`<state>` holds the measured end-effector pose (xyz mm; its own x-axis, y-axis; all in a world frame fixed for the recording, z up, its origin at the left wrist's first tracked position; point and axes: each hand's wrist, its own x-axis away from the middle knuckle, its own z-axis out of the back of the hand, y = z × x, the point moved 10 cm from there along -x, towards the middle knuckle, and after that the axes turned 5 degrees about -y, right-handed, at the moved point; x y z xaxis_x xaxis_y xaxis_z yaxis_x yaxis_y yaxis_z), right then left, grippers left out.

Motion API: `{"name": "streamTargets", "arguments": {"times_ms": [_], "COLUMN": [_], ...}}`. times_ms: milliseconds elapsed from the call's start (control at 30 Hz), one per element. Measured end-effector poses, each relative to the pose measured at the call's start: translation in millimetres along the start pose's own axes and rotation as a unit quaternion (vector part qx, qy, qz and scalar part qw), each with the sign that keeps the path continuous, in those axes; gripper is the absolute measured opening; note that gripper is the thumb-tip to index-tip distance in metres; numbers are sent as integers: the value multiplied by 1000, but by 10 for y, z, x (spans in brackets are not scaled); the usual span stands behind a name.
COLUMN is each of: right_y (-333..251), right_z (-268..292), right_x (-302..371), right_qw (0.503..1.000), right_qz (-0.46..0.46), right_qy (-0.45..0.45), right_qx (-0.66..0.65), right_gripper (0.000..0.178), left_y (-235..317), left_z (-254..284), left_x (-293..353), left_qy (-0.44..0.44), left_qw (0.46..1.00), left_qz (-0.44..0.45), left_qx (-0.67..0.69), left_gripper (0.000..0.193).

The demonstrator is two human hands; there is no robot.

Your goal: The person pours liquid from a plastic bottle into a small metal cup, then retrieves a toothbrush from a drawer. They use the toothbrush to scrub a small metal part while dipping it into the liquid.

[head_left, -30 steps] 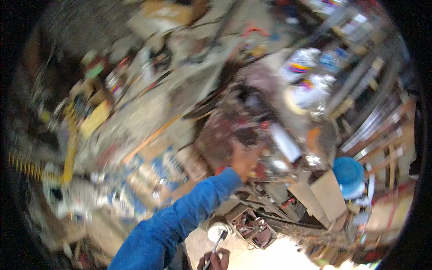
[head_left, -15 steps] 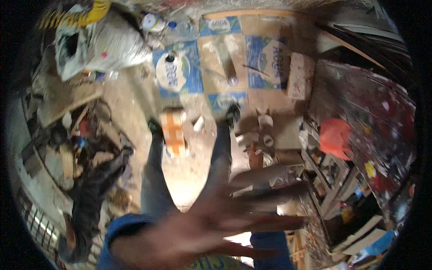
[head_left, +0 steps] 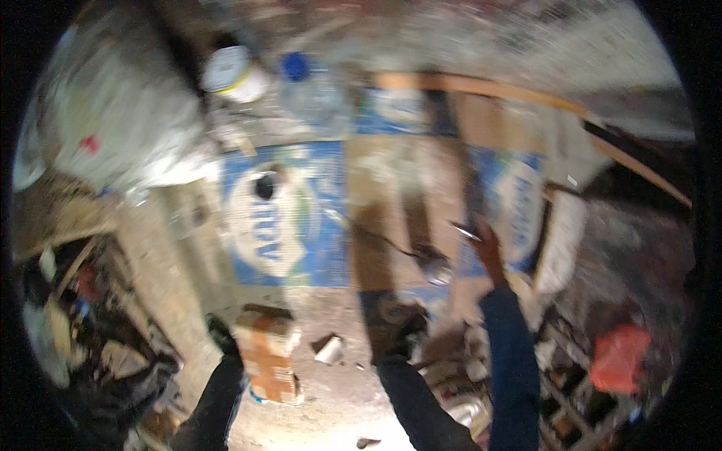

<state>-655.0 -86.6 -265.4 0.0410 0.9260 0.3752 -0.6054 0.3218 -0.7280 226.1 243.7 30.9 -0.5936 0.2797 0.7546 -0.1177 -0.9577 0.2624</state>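
Observation:
My right hand (head_left: 490, 254) reaches down to the flattened cardboard (head_left: 361, 177) on the floor, its dark blue sleeve coming up from the lower right. The fingers look closed on the right end of a slim, pointed, stick-like tool (head_left: 465, 231); blur hides its exact kind. Left of the hand, a small clear container (head_left: 434, 269) stands on the cardboard. A thin dark rod with a pale end (head_left: 336, 216) lies beside that container. A round dark spot (head_left: 266, 185) shows on the left blue panel. My left hand is out of view.
A clear bottle with a blue cap (head_left: 316, 94) and a white tub (head_left: 237, 77) are at the back, beside a large whitish sack (head_left: 113, 113). A taped block (head_left: 268, 353) lies between my feet. Rightward are a pale block (head_left: 560, 240), a red bag (head_left: 620, 359) and scrap.
The view has moved closer to the cardboard. My spread left hand has left the picture. My right hand has come in and reached the slim tool.

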Motion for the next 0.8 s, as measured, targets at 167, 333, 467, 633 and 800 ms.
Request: {"name": "streamTargets", "arguments": {"times_ms": [167,333,467,633,800], "right_y": [-649,-2354,-4271,-6134,-6936], "right_z": [615,401,-541,-1523,-2090], "right_x": [426,1601,2172,2281,2296], "right_qw": [982,977,968,911,885], "right_qz": [-85,-182,-212,-272,-225], "right_qy": [63,38,-118,-70,-117], "right_qx": [156,105,-58,-303,-390], "right_gripper": [33,26,18,15,18], "left_y": [-836,473,2226,3766,4063], "left_z": [749,41,-1524,-1422,-487], "left_x": [-16,13,894,1526,1167], "left_qy": [39,-20,-425,-477,-442], "left_qw": [999,989,761,799,804], "left_qz": [7,-141,-59,-224,-230], "left_qx": [-28,28,486,290,323], "left_gripper": [34,27,39,50,49]}}
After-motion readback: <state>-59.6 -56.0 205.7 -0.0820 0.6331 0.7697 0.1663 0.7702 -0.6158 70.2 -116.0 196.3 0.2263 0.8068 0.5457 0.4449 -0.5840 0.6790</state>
